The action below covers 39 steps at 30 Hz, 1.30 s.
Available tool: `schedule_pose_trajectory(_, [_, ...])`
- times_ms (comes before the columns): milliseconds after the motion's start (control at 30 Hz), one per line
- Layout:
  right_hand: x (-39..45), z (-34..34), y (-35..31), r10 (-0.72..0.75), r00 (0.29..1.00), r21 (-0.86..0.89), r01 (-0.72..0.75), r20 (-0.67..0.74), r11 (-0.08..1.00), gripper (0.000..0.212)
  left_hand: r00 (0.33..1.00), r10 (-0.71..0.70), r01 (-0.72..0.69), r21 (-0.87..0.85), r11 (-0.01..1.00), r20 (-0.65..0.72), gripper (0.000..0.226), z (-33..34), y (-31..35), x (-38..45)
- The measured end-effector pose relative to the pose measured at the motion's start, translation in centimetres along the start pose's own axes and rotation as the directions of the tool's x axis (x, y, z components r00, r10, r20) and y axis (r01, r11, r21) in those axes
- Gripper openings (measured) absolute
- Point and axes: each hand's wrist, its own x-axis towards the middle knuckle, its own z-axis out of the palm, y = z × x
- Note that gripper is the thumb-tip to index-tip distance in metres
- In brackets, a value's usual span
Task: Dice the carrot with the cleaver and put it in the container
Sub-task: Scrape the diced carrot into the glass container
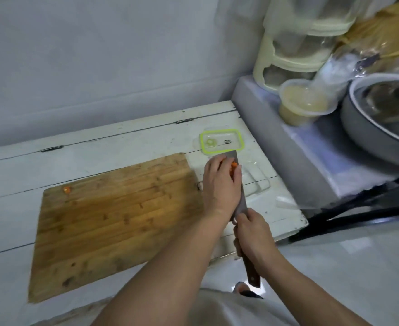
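Right hand (pixel 252 236) grips cleaver (pixel 239 191) handle, left hand (pixel 219 184) cups carrot dice (pixel 304 164) against blade, apparently over container (pixel 257 177); tilt slowly, sweep dice off.

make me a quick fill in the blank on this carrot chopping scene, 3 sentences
1. The right hand grips the cleaver by its ____.
2. One stray carrot piece lies on the wooden ____.
3. The lid beside the glass container has a ____ rim.

Missing words: handle; cutting board; green
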Motion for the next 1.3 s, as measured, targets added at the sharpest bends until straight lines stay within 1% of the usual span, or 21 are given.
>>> schedule_pose_trajectory(167, [3.5,-6.8,0.2,0.011,0.997,0.030,-0.013,0.076,0.999,0.023,0.998,-0.058,0.058,-0.014,0.998,-0.024,0.018,6.0,4.1,1.2])
schedule_pose_trajectory(300, [6.6,-9.2,0.1,0.012,0.996,0.073,-0.018,0.085,0.997,0.025,0.998,-0.058,0.057,-0.011,0.998,-0.037,0.007,9.2,5.0,2.8])
schedule_pose_trajectory(367, [7.7,-9.7,0.3,0.020,0.996,0.073,-0.026,0.090,0.997,0.025,0.996,-0.082,0.081,-0.010,0.997,-0.035,0.006,10.1,4.9,3.0])
schedule_pose_trajectory(500, [8.7,-9.7,0.9,0.041,0.989,0.065,-0.050,0.139,0.997,0.024,0.995,-0.097,0.097,0.015,0.995,-0.038,0.010,10.8,4.0,2.7])
schedule_pose_trajectory(733, [9.1,-9.9,1.9,0.013,0.990,-0.021,-0.010,0.141,1.000,0.023,0.991,-0.128,0.128,0.015,0.992,-0.028,0.008,11.2,3.9,2.1])
schedule_pose_trajectory(800, [9.0,-9.9,2.2,-0.001,0.991,-0.038,0.006,0.134,0.999,0.023,0.991,-0.132,0.132,0.005,0.991,-0.027,0.015,11.2,3.9,1.8])
schedule_pose_trajectory(867, [9.1,-9.9,2.2,-0.013,0.992,-0.052,0.020,0.127,0.998,0.022,0.993,-0.105,0.105,-0.001,0.994,-0.052,0.021,11.3,3.8,1.8])
schedule_pose_trajectory(967, [9.2,-9.9,2.0,-0.025,0.991,-0.080,0.036,0.129,0.996,0.023,0.990,-0.096,0.096,-0.007,0.995,-0.102,0.015,11.5,3.7,1.7])
schedule_pose_trajectory(1067, [9.1,-10.0,2.0,-0.033,0.991,-0.099,0.046,0.129,0.994,0.023,0.988,-0.102,0.102,-0.008,0.995,-0.113,0.007,11.6,3.6,1.7])
schedule_pose_trajectory(1133, [9.3,-10.1,2.2,-0.031,0.990,-0.086,0.043,0.139,0.995,0.022,0.988,-0.104,0.103,-0.014,0.995,-0.111,0.004,11.6,3.7,1.6])
schedule_pose_trajectory(1300, [9.5,-11.0,1.9,-0.034,0.988,0.026,0.031,0.149,0.999,0.020,0.987,-0.129,0.128,-0.013,0.992,-0.095,0.013,11.7,4.3,2.2])
